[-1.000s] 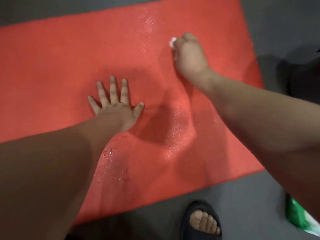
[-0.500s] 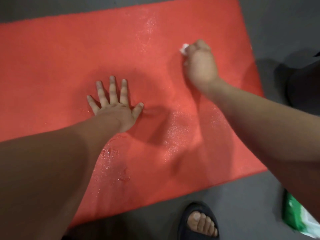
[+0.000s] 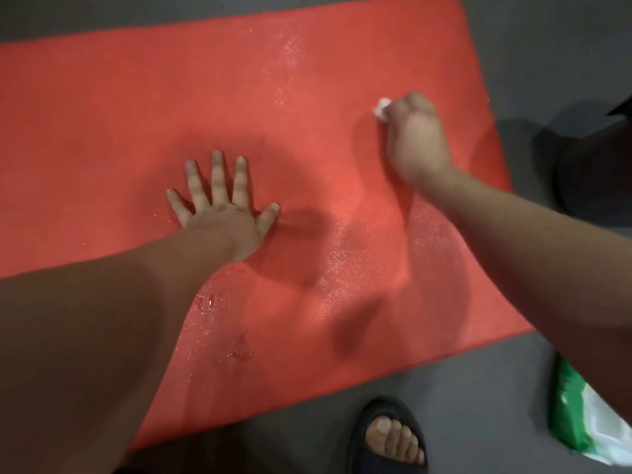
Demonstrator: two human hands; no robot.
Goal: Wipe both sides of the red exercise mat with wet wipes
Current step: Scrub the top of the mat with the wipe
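Left fingers (image 3: 219, 179) on left-right mat (image 3: 102, 114)

Exercise mat (image 3: 102, 131) lying flat on the floor (image 3: 444, 405), spanning the view left to right. Left hand (image 3: 225, 217) flat on the mat near its middle; right hand (image 3: 417, 142) toward the mat's right end, wet wipe (image 3: 381, 107) held at its fingers against the mat. Slippered foot (image 3: 390, 436) on the floor before the mat's near edge; wipe packet (image 3: 578, 415) on the floor off the near right corner
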